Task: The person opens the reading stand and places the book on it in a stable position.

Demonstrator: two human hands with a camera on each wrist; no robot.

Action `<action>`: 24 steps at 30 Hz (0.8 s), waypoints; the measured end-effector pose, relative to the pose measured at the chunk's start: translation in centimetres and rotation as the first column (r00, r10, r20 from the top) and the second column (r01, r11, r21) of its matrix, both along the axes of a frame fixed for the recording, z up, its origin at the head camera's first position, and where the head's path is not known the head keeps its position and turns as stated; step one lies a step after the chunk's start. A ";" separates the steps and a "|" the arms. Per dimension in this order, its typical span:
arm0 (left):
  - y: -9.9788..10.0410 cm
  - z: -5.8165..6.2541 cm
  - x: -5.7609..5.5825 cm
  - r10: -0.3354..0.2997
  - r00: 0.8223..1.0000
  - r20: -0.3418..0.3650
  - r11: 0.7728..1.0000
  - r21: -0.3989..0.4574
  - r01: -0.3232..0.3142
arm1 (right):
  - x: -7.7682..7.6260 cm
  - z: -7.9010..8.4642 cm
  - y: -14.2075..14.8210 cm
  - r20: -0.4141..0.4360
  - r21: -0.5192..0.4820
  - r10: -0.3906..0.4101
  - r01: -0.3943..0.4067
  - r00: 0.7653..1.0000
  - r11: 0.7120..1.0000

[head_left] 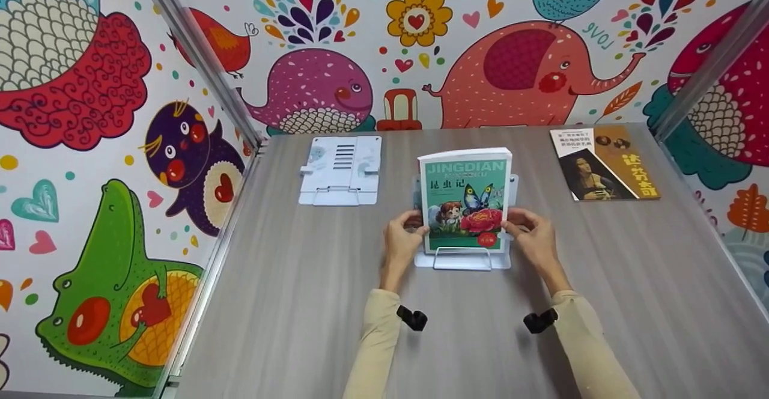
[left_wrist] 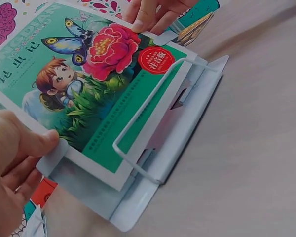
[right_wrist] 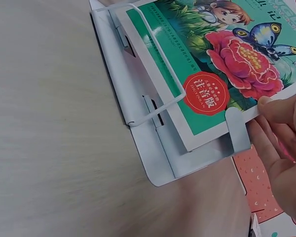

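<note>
A green-covered children's book (head_left: pixel 465 204), with a butterfly and a red flower on it, leans upright on a white book stand (head_left: pixel 424 261). The stand's wire holder (left_wrist: pixel 126 157) crosses in front of the cover's lower part. At the book's left edge, my left hand (head_left: pixel 402 241) pinches it, thumb in front beside a side clip (left_wrist: pixel 53 157) and fingers going behind. My right hand (head_left: pixel 536 241) grips the opposite edge the same way, its thumb just above the other side clip (right_wrist: pixel 238 131). The fingertips behind the book are hidden.
A second white book stand (head_left: pixel 327 191) lies folded at the back left of the grey wooden table (head_left: pixel 288 303). Another book (head_left: pixel 637 152), brown and white with a portrait, lies flat at the back right. Patterned walls (head_left: pixel 414 68) with metal posts enclose the back and sides.
</note>
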State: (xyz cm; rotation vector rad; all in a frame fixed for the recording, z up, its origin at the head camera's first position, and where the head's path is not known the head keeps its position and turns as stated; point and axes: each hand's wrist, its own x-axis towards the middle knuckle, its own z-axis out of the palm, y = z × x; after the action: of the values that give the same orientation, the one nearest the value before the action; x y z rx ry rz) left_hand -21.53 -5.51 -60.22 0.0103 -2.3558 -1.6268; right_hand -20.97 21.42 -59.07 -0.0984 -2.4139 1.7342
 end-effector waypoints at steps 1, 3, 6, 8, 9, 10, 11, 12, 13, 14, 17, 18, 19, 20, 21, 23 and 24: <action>0.0 0.0 0.0 0.003 1.000 -0.004 1.000 -0.007 -0.003 | 0.0 -0.1 0.0 -0.001 0.004 -0.001 0.001 1.000 1.000; 0.1 0.1 0.1 0.016 1.000 -0.015 1.000 -0.021 -0.017 | 0.0 -0.2 0.0 -0.003 0.009 -0.001 0.001 1.000 1.000; 0.2 0.3 0.2 0.037 0.999 -0.035 0.998 -0.042 -0.038 | 0.0 -0.4 -0.1 -0.009 0.024 -0.003 0.003 1.000 1.000; 0.4 0.3 0.3 0.048 0.998 -0.045 0.997 -0.057 -0.050 | 0.1 -0.4 -0.1 -0.008 0.036 -0.004 0.005 1.000 0.999; 0.5 0.2 0.4 0.053 0.998 -0.045 0.996 -0.065 -0.056 | 0.1 -0.5 0.0 -0.005 0.042 -0.006 0.006 1.000 0.999; 0.6 0.2 0.4 0.058 0.997 -0.046 0.995 -0.073 -0.061 | 0.2 -0.5 0.0 -0.005 0.050 -0.005 0.005 1.000 0.999; 0.7 0.1 0.5 0.063 0.997 -0.048 0.994 -0.081 -0.067 | 0.2 -0.5 0.0 -0.007 0.050 -0.006 0.006 1.000 0.999; 0.7 0.1 0.5 0.070 0.996 -0.051 0.994 -0.086 -0.074 | 0.3 -0.5 0.1 -0.012 0.053 -0.003 0.004 1.000 0.999; 0.8 0.0 0.6 0.077 0.995 -0.057 0.992 -0.091 -0.082 | 0.3 -0.5 0.1 -0.018 0.051 -0.002 0.003 1.000 0.999; 0.9 -0.1 0.6 0.085 0.994 -0.069 0.991 -0.096 -0.091 | 0.3 -0.5 0.2 -0.024 0.054 0.001 0.000 1.000 0.999; 1.1 -0.3 0.7 0.112 0.987 -0.114 0.986 -0.111 -0.124 | 0.3 -0.5 0.2 -0.043 0.053 0.003 0.000 0.999 0.999; 1.1 -0.4 0.7 0.119 0.984 -0.129 0.985 -0.112 -0.134 | 0.4 -0.4 0.2 -0.046 0.052 0.002 0.000 0.999 0.999; 1.1 -0.5 0.7 0.126 0.982 -0.141 0.983 -0.113 -0.142 | 0.4 -0.4 0.2 -0.046 0.052 0.001 0.002 0.999 0.999; 1.2 -0.5 0.8 0.132 0.980 -0.148 0.982 -0.112 -0.149 | 0.4 -0.4 0.2 -0.050 0.053 0.002 0.000 0.999 0.999; 1.2 -0.6 0.8 0.138 0.979 -0.150 0.981 -0.113 -0.156 | 0.4 -0.4 0.2 -0.052 0.054 0.003 0.000 0.999 0.999; 1.1 -0.7 0.9 0.139 0.978 -0.155 0.981 -0.116 -0.158 | 0.4 -0.3 0.3 -0.054 0.058 0.004 -0.001 0.999 0.998; 1.1 -0.7 0.9 0.139 0.979 -0.152 0.981 -0.115 -0.157 | 0.4 -0.3 0.3 -0.054 0.062 0.004 0.000 0.999 0.998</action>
State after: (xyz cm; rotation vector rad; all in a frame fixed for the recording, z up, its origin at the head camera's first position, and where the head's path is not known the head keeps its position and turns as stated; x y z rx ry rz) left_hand -20.58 -4.45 -60.96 0.0415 -2.2850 -1.3611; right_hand -20.60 21.71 -59.39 -0.0402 -2.4267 1.6393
